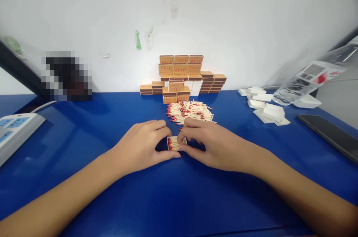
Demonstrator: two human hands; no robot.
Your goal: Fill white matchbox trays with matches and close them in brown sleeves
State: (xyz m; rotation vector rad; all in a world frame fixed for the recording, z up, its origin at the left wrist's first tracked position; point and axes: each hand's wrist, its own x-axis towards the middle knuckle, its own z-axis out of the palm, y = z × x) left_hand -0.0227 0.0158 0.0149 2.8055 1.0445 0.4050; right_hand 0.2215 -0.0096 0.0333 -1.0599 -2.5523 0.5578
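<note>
A small white matchbox tray (174, 143) filled with red-tipped matches lies on the blue table (167, 199), framed by both my hands. My left hand (144, 144) curls round its left side, thumb along the near edge. My right hand (209, 142) pinches its right end with bent fingers. Just behind the tray lies a loose heap of matches (191, 111).
Stacked orange matchboxes (181, 76) stand against the white wall at the back. White empty trays (265, 106) and a clear plastic bag (304, 82) lie at the right, with a dark phone (330, 136) nearer. A white power strip (13, 130) sits at the left edge.
</note>
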